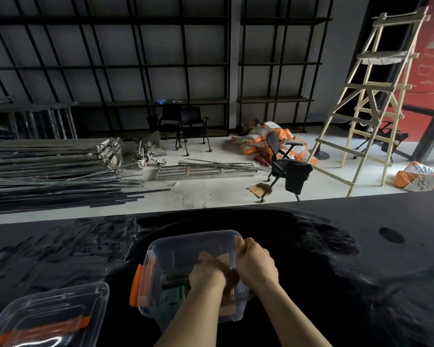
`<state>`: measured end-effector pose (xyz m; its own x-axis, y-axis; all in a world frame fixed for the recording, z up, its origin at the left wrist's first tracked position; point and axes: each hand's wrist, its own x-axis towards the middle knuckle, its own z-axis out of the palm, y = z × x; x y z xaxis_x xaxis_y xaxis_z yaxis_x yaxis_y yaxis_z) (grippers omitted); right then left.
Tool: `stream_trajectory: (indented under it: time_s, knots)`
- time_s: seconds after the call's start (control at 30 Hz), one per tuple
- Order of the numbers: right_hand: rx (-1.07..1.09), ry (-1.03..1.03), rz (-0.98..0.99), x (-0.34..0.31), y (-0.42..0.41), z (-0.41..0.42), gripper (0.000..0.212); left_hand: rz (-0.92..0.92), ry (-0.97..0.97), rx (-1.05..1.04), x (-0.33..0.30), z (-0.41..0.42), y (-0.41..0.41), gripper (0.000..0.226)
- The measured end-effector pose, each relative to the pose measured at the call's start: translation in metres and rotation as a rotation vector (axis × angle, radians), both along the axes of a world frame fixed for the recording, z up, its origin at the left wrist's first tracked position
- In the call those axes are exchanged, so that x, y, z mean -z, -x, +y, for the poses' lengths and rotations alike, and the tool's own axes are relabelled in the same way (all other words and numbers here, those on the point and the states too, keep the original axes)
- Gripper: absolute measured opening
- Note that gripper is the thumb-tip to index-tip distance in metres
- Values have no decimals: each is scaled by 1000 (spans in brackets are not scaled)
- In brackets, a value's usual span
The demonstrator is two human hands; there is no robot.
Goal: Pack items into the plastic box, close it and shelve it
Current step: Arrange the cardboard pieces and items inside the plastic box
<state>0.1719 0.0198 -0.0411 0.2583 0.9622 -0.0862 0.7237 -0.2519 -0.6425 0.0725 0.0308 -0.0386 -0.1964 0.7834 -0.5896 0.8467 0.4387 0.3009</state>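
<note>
A clear plastic box (pixel 186 249) with an orange side latch (pixel 135 286) stands on the black table in front of me. Inside it lie a green circuit board (pixel 173 296) and a dark roll. My left hand (pixel 207 270) reaches down into the box and is closed on a brown item there. My right hand (pixel 254 261) grips the box's right rim near its far corner. The box's clear lid (pixel 48 314), with an orange handle, lies on the table at the lower left.
The black table (pixel 361 246) has a round hole (pixel 391 235) at the right. Beyond it are metal bars on the floor, an office chair (pixel 286 161), orange sacks, a wooden ladder (pixel 376 101) and black wall shelving (pixel 135 71).
</note>
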Motion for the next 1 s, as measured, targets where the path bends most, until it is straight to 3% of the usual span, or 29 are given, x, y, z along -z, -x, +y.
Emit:
stream_trajectory:
  time_s: [0.3,0.33,0.43,0.5,0.77,1.0]
  knots:
    - [6,1,15,1,-3,0,54,-5,32,-1,-9,7,-2,104]
    - [2,-1,12,1,-3,1,54,-3,22,28,-11,8,-2,98]
    - [-5,-5,11,2,-4,1,55,70,23,200,-11,11,-1,52]
    - [-4,-5,10,3,-3,1,55,119,34,257,-11,9,2,39]
    - [-12,-25,-13,6,-3,3,55,111,-50,230,3,7,7,35]
    - [8,-24,-7,8,-1,5,55,259,-41,550,20,16,4,31]
